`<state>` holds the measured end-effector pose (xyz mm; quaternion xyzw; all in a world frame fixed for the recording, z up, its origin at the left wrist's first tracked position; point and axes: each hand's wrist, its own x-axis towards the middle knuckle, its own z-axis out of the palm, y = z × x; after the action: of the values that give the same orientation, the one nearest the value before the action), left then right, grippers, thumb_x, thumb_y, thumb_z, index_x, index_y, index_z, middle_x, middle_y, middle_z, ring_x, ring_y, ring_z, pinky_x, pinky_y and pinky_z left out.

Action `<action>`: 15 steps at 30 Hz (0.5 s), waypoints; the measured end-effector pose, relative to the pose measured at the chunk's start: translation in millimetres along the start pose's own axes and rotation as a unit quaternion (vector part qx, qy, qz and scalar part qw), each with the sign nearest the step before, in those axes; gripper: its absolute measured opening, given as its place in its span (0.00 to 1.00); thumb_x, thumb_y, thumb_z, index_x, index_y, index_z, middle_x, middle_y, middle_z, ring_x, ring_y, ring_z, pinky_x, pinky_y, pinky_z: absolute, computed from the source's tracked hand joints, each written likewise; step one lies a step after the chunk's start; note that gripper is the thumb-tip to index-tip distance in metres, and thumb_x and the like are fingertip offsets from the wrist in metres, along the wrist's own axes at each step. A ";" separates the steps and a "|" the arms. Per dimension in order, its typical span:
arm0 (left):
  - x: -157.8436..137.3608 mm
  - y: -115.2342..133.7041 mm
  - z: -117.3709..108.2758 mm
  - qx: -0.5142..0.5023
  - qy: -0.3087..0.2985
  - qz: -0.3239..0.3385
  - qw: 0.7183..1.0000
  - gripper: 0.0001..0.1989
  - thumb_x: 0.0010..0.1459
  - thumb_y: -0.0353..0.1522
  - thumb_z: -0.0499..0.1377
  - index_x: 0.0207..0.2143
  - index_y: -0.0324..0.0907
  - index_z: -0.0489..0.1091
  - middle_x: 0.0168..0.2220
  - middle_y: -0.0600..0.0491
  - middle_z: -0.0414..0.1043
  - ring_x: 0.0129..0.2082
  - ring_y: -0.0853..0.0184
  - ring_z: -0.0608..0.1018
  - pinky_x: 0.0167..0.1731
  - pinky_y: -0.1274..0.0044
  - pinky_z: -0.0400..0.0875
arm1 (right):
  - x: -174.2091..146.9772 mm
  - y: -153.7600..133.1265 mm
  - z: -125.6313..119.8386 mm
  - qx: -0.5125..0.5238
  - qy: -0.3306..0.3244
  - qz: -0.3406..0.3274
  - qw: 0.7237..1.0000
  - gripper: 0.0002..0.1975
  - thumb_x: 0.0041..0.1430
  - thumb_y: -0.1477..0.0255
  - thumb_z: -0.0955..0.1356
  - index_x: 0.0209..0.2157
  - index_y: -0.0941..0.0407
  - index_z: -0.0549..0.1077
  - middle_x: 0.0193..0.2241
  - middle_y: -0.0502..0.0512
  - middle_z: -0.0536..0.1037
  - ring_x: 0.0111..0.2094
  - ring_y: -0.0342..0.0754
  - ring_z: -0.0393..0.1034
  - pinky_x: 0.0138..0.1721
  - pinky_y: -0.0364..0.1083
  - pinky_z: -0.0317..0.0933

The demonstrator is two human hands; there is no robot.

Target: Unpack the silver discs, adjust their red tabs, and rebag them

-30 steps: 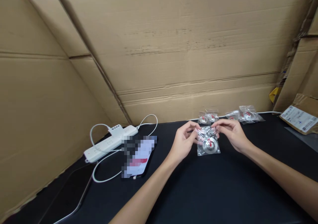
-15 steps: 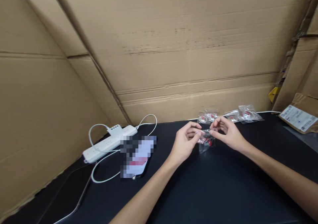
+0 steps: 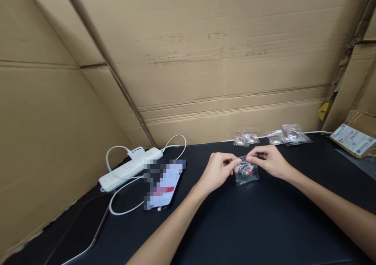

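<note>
Fingers of left hand (image 3: pixel 219 171): nearly closed, pinching upper left corner of clear bag (image 3: pixel 247 177), red-marked piece inside, hanging between the hands over black tabletop (image 3: pixel 249 225). Right hand (image 3: pixel 270 162): thumb and forefinger pinched at bag's upper right edge. Farther right: bagged discs (image 3: pixel 293 136), then labelled package (image 3: pixel 354 139).

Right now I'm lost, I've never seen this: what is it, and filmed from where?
No machine here: these are a person's bare left hand and right hand. Every picture comes from one camera worn on the person's head, looking forward and down. The hands pinch the upper edge of a small clear bag with something shiny and red inside. On the black surface lie more clear packets along the back, a white power strip and a phone-like device whose screen is pixelated. Cardboard walls stand behind.
</note>
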<state>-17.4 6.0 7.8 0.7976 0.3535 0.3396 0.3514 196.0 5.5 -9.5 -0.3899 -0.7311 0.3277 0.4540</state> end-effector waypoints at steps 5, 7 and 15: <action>1.9 -5.3 -3.9 0.007 -0.013 -0.013 1.000 0.17 0.62 0.38 0.54 0.25 0.39 0.74 0.22 0.53 0.73 0.21 0.71 0.71 0.25 0.79 0.63 | 3.1 5.7 -5.4 0.026 -0.005 0.037 0.999 0.10 0.52 0.63 0.73 0.29 0.56 0.80 0.24 0.53 0.79 0.23 0.46 0.71 0.27 0.45 0.65; 2.9 -7.8 -6.9 0.022 -0.017 -0.013 1.000 0.18 0.62 0.39 0.54 0.24 0.39 0.73 0.20 0.54 0.71 0.21 0.71 0.70 0.25 0.79 0.62 | 4.3 7.1 -7.0 0.040 -0.011 0.050 0.998 0.11 0.52 0.62 0.73 0.28 0.56 0.80 0.21 0.52 0.77 0.20 0.44 0.68 0.24 0.44 0.63; 3.7 -11.2 -12.2 0.024 -0.015 0.011 1.000 0.16 0.61 0.39 0.55 0.26 0.39 0.72 0.28 0.53 0.71 0.25 0.71 0.71 0.28 0.78 0.65 | 3.5 8.8 -14.1 0.069 -0.038 0.073 0.994 0.12 0.54 0.62 0.72 0.28 0.57 0.79 0.22 0.53 0.77 0.23 0.44 0.69 0.29 0.46 0.66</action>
<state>-28.7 18.5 6.3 0.8147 0.3476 0.3229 0.3335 210.4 14.5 -10.1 -0.3973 -0.6927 0.4245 0.4269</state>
